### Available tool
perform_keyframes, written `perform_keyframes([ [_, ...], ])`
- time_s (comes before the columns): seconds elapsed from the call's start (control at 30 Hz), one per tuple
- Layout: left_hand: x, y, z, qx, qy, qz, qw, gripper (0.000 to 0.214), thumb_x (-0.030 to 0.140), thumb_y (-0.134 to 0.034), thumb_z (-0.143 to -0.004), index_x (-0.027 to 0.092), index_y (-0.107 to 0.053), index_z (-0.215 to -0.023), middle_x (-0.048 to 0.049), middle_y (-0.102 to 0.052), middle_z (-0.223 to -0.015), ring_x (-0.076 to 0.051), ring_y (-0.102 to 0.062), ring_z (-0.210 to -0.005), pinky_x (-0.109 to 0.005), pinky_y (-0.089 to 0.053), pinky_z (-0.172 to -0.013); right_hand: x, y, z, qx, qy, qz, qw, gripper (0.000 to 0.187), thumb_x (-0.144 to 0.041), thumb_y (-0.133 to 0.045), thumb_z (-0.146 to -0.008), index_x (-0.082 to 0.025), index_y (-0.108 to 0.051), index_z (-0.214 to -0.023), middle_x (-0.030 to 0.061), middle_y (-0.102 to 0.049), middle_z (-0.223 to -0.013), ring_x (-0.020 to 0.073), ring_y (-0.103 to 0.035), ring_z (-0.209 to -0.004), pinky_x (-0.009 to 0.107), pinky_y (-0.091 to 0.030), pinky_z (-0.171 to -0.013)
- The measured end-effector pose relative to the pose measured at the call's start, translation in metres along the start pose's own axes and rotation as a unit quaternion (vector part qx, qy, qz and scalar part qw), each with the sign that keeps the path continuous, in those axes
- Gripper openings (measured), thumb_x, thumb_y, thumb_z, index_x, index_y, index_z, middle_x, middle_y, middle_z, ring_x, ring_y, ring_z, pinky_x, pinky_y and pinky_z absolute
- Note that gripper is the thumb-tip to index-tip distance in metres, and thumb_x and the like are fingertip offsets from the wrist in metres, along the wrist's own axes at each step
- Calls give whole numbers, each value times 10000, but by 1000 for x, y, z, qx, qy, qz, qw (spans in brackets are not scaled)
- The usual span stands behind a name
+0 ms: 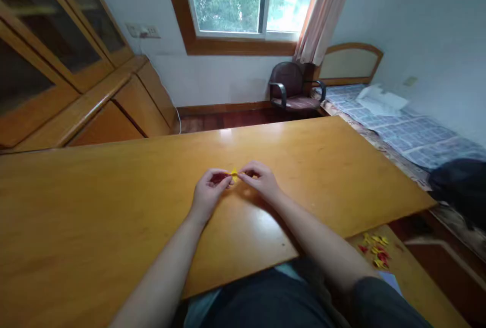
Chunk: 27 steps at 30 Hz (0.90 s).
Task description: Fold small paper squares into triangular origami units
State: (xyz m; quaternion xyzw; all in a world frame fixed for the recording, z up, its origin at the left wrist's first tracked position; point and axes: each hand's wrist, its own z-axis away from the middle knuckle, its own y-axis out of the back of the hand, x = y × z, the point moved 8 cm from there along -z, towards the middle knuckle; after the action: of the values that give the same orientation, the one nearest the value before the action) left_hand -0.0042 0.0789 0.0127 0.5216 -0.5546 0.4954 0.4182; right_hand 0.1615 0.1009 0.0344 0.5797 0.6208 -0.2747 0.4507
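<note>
Both hands meet over the middle of a wooden table (114, 201). My left hand (210, 190) and my right hand (260, 179) each pinch one side of a small yellow folded paper piece (234, 174), held just above the tabletop. Fingers of both hands are curled and pressed together on it. A hint of red shows under the left fingers; I cannot make out what it is.
A pile of small yellow and red folded paper pieces (375, 250) lies on a low wooden surface at my right. Behind the table stand wooden cabinets (76, 90), a dark armchair (294, 87) under the window, and a bed (410, 130) on the right.
</note>
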Motion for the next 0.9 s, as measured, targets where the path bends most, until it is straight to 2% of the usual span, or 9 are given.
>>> perform_keyframes([
  [0.13,-2,0,0,-5,8,21,1000,243,304,-772,-747,158,-649,-897,-20,-702,-771,-140,-664,-689,-250,-535,-669,7,-1,1,0,-31,-33,999,181,-376,-721,-835,-195,-732,-827,14,-649,-758,140,-564,-672,262,-430,-615],
  [0.33,-14,-4,-1,-46,34,43,997,186,290,-768,-748,163,-664,-834,-9,-689,-728,-141,-649,-683,-263,-522,-711,9,-4,2,-2,-47,-84,995,220,-420,-748,-807,-200,-738,-811,29,-674,-788,154,-588,-693,279,-453,-639],
  [0.47,-18,-6,-1,-66,37,35,997,138,283,-747,-776,164,-701,-828,-13,-692,-768,-134,-637,-718,-246,-509,-734,6,-6,2,-15,-44,-61,997,237,-432,-741,-813,-195,-743,-805,41,-673,-794,170,-598,-737,290,-457,-664],
  [0.9,-12,-3,0,-53,27,-20,998,149,300,-738,-767,161,-724,-819,-24,-692,-755,-154,-636,-719,-263,-518,-731,5,-3,1,-17,-38,-36,998,258,-454,-723,-828,-197,-740,-816,37,-646,-794,166,-568,-730,295,-443,-667],
])
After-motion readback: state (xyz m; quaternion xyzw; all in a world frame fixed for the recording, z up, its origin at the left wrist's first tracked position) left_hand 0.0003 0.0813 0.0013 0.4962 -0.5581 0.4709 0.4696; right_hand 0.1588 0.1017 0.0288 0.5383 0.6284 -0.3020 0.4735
